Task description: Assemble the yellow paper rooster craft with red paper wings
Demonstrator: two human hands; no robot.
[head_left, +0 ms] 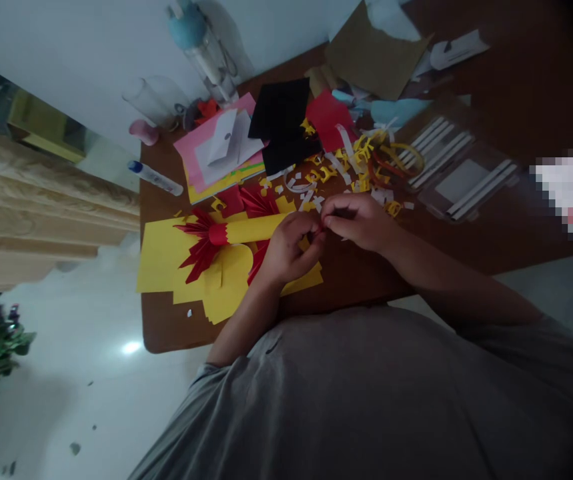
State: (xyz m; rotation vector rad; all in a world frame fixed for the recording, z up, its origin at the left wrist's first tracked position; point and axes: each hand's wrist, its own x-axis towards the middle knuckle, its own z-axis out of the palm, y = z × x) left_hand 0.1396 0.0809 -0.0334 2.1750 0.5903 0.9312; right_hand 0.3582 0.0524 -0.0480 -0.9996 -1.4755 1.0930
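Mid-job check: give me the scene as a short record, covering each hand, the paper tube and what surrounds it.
Left hand: fingers curled, beside the yellow tube
Right hand: fingertips close to the left hand's
Between fingertips: something reddish, too small to identify
Tube: yellow tube, red band at its left end, pleated red fan spreading from it
Under tube: yellow sheets
Beyond hands: yellow scraps, black sheets
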